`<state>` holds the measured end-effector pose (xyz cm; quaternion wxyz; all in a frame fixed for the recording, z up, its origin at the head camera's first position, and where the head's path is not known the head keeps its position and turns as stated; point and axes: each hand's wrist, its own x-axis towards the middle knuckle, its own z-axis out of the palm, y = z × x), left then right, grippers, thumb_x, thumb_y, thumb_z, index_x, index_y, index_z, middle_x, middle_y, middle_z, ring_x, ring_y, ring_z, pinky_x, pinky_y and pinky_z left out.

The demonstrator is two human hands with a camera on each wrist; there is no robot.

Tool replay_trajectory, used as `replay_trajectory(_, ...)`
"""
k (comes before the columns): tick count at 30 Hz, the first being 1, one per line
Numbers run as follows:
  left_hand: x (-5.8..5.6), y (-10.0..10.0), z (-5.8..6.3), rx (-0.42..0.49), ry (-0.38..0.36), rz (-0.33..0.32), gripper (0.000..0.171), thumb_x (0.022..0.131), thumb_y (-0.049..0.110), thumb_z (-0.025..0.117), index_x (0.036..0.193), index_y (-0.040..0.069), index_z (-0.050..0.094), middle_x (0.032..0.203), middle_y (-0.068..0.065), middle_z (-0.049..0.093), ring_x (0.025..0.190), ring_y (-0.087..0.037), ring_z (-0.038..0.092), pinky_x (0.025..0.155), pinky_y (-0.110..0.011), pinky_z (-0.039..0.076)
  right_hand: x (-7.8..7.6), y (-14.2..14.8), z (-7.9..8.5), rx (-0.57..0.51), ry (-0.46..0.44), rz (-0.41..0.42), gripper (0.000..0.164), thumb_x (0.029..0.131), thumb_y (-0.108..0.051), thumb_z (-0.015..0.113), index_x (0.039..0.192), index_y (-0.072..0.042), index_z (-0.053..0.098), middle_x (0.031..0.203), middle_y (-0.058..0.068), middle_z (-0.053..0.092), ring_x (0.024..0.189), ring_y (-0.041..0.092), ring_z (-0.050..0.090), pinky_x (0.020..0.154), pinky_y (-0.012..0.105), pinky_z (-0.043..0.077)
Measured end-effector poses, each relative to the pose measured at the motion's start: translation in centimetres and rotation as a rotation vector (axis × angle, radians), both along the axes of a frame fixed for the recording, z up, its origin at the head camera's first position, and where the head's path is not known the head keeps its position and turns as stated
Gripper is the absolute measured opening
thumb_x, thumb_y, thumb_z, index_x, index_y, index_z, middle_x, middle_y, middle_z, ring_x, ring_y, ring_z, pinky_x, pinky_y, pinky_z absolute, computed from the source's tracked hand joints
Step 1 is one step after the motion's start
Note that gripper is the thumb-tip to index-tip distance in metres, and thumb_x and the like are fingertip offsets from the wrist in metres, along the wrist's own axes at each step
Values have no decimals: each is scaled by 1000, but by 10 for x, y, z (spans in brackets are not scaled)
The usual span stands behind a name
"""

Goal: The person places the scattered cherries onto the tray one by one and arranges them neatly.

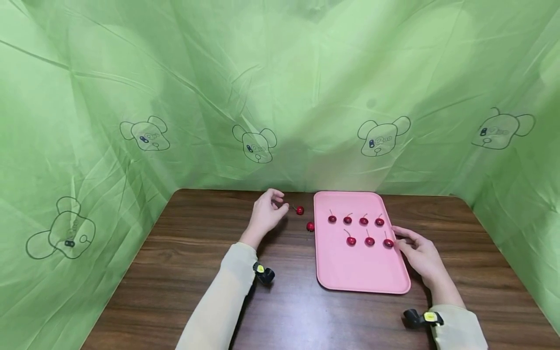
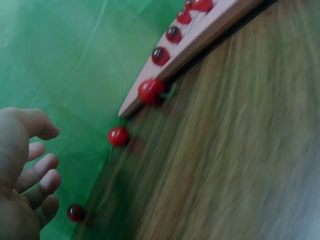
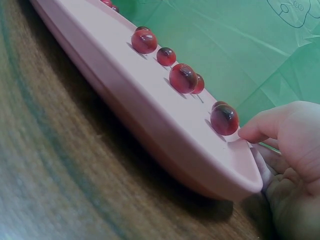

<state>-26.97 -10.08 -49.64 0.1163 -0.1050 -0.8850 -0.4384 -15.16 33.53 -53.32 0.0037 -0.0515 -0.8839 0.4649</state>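
A pink tray [image 1: 363, 270] bears several red cherries with stems: a back row with a cherry [image 1: 347, 219] and a front row of three, one being a cherry [image 1: 369, 241]. My right hand [image 1: 419, 256] grips the tray's right rim, thumb over the edge beside the nearest cherry [image 3: 224, 119], other fingers outside. Left of the tray, my left hand [image 1: 267, 213] hangs with loosely bent fingers, holding nothing. Nearest to it lies a loose cherry [image 1: 299, 210]; another cherry [image 1: 310, 226] lies against the tray's left side. The left wrist view also reveals a dark cherry [image 2: 75, 213] beyond the fingertips.
The tray and loose cherries lie on a dark brown wooden table [image 1: 175, 277]. A green cloth [image 1: 306, 87] with bear-face drawings hangs behind the table and at both sides. Black wrist cameras are worn on both sleeves.
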Motion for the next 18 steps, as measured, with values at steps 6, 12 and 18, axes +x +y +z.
replay_trajectory(6,-14,-23,-2,-12,-7,126,41,87,16,81,124,2,69,112,-14,74,93,-31,71,89,-44,56,0,0,0,2,10,6,47,112,-23,61,155,-6,60,129,22,71,100,4,63,78,20,54)
replay_trajectory(12,-27,-29,-7,-65,-28,163,47,86,21,82,128,4,70,115,-14,70,106,-34,66,96,-48,52,0,1,3,1,12,12,46,112,-23,61,155,-5,60,129,22,71,100,5,63,78,20,54)
replay_trajectory(18,-32,-30,-14,-88,-72,185,48,87,21,82,130,2,70,117,-17,71,114,-38,64,100,-51,51,1,0,3,-5,12,17,46,113,-21,60,155,-5,59,129,22,71,100,5,63,78,21,54)
